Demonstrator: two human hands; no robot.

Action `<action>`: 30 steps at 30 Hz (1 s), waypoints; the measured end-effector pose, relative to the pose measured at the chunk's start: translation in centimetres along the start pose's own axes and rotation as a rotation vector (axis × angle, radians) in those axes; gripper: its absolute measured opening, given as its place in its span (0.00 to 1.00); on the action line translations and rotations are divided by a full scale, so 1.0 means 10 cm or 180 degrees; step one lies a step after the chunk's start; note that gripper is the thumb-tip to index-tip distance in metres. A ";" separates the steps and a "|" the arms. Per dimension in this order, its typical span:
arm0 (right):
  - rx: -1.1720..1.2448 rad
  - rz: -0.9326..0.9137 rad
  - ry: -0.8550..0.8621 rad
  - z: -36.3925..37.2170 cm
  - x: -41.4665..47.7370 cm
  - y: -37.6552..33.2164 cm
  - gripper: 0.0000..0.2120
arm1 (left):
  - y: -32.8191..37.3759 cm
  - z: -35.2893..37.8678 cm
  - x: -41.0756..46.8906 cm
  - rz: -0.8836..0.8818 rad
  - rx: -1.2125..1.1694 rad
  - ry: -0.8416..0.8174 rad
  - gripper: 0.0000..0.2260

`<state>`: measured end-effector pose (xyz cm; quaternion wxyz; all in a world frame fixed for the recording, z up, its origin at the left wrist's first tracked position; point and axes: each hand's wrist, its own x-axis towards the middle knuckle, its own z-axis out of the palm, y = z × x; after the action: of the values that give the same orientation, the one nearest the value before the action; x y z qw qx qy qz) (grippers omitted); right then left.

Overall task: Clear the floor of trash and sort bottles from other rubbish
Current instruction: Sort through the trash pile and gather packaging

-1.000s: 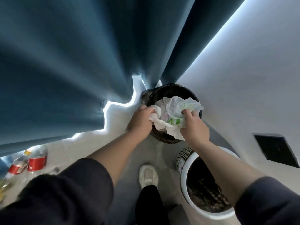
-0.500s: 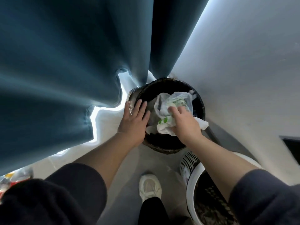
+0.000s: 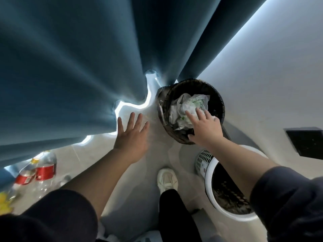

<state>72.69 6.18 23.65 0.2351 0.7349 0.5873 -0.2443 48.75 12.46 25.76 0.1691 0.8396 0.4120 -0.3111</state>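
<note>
Two dark knit sleeves [image 3: 52,215] fill the bottom corners nearest me, and between them I see a black trouser leg [image 3: 174,215] ending in a cream laced shoe [image 3: 167,180] on the pale, smooth floor [image 3: 157,154]. Just right of the shoe stands a round white plastic basket [image 3: 202,159] with a perforated wall and a thick rim; what lies in its dark inside I cannot make out, and the right forearm crosses over part of it. Off to the left, clear plastic bottles [image 3: 44,165] with red labels lie on the floor, blurred, beside the hem of the curtain. Further out, my left hand [image 3: 132,137] hangs above bare floor with fingers spread wide and straight, holding nothing. My right hand [image 3: 204,127] lies flat, fingers straight, pressing on a crumpled white wad [image 3: 188,103] printed with green, thin and creased like film or paper. The wad sits inside a round dark woven bin [image 3: 218,102], which stands against the corner. Behind it hang heavy teal curtain [image 3: 70,67] folds, with daylight under the hem, and to the right a plain white wall [image 3: 262,84] bearing a black rectangular panel [image 3: 305,144]
</note>
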 end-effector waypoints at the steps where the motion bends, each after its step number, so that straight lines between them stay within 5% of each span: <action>1: 0.0016 -0.0042 -0.0035 -0.05 -0.11 -0.13 0.42 | -0.09 0.02 -0.16 -0.0045 -0.0049 0.0005 0.31; 20: -0.0795 -0.1902 -0.0323 0.08 -1.70 -4.47 0.40 | -2.30 2.17 -3.51 -0.1689 -0.1165 -0.0329 0.32; 30: -0.1345 -0.2168 -0.0649 0.43 -2.31 -5.86 0.38 | -3.03 3.19 -4.74 -0.2200 -0.2037 -0.0526 0.32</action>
<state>10.64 -2.14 31.53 0.3435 0.4061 0.8079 -0.2538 -9.78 -14.30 32.35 0.3379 0.5316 0.7274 -0.2724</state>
